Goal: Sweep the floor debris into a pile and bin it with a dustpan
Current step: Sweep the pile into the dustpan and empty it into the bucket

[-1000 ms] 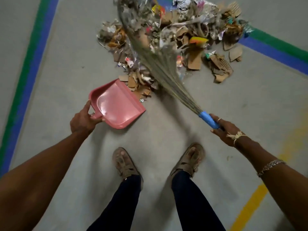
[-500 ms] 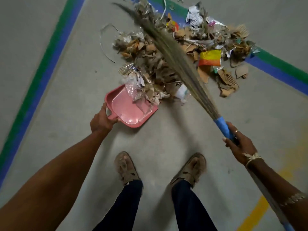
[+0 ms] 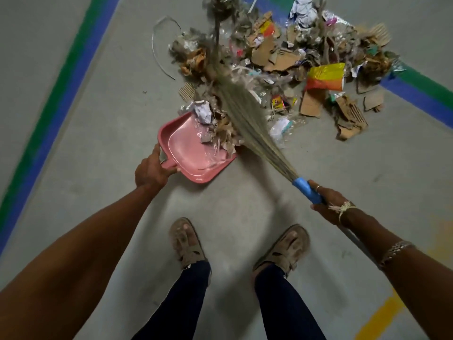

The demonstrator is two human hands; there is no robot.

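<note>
A pink dustpan (image 3: 188, 153) rests on the grey floor, its mouth turned toward a debris pile (image 3: 282, 60) of cardboard scraps, paper and plastic wrappers. My left hand (image 3: 153, 169) grips the dustpan's short handle. My right hand (image 3: 329, 203) holds the blue grip of a grass broom (image 3: 247, 114). The bristles run up and left across the pile, blurred at the far tip. Crumpled paper, plastic film and cardboard bits (image 3: 215, 128) lie on the dustpan's front lip, under the broom.
My two sandalled feet (image 3: 186, 244) stand just behind the dustpan. A green and blue floor stripe (image 3: 58, 84) runs along the left, another (image 3: 416, 89) passes under the pile's right side. A yellow line (image 3: 382, 315) marks the floor at lower right. A thin wire loop (image 3: 157, 45) lies left of the pile.
The broom has swept down and left, dragging more scraps onto the dustpan's lip. Both hands keep their grips, and the dustpan has stayed against the pile.
</note>
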